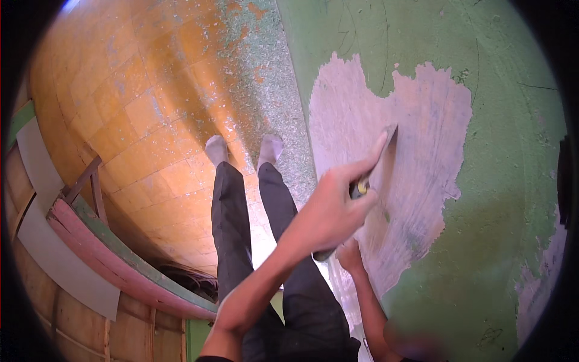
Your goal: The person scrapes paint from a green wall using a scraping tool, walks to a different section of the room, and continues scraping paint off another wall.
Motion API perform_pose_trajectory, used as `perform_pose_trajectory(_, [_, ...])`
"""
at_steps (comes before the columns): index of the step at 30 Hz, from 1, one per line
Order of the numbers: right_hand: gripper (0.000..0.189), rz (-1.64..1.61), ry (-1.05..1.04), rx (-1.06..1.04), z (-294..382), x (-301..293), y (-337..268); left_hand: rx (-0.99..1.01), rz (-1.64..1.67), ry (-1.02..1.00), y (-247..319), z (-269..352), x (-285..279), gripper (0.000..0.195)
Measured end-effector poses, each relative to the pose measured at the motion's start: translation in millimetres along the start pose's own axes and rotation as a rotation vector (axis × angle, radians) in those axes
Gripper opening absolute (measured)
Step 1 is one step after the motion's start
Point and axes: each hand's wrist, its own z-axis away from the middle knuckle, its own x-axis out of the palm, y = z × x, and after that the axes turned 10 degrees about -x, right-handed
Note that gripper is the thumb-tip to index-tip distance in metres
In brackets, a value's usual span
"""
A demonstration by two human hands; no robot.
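My left hand grips a scraper with a dark handle and a yellow part near its blade. The index finger lies extended along the metal blade, whose edge meets a bare pale patch on the green painted wall. The handle's end sticks out below the palm. Lower down, my right hand is close to the wall's lower part, its fingers bent; whether it holds anything is unclear. Some whitish, shiny material shows beside it.
Green and pale paint flakes cover the orange tiled floor along the wall. My feet stand on the tiles. At left are a curved-looking pink and green wooden edge, a dark wooden frame and pale panels.
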Motion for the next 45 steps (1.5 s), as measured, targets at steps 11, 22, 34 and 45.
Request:
perform_pose_trajectory(11, [0.050, -0.007, -0.011, 0.004, 6, 11, 21, -0.021, -0.017, 0.027, 6, -24, -27, 0.072])
perform_pose_trajectory(22, [0.056, 0.049, -0.020, -0.057, 4, 13, 41, 0.206, -0.088, 0.166, -21, -25, 6, 0.072])
perform_pose_trajectory(34, [0.045, 0.091, 0.101, -0.084, 11, 13, 16, 0.232, -0.114, 0.105, 21, 14, 20, 0.079])
perform_pose_trajectory(45, [0.044, 0.126, 0.006, -0.158, 5, 12, 43, 0.320, -0.277, 0.216, 75, 10, 8, 0.080])
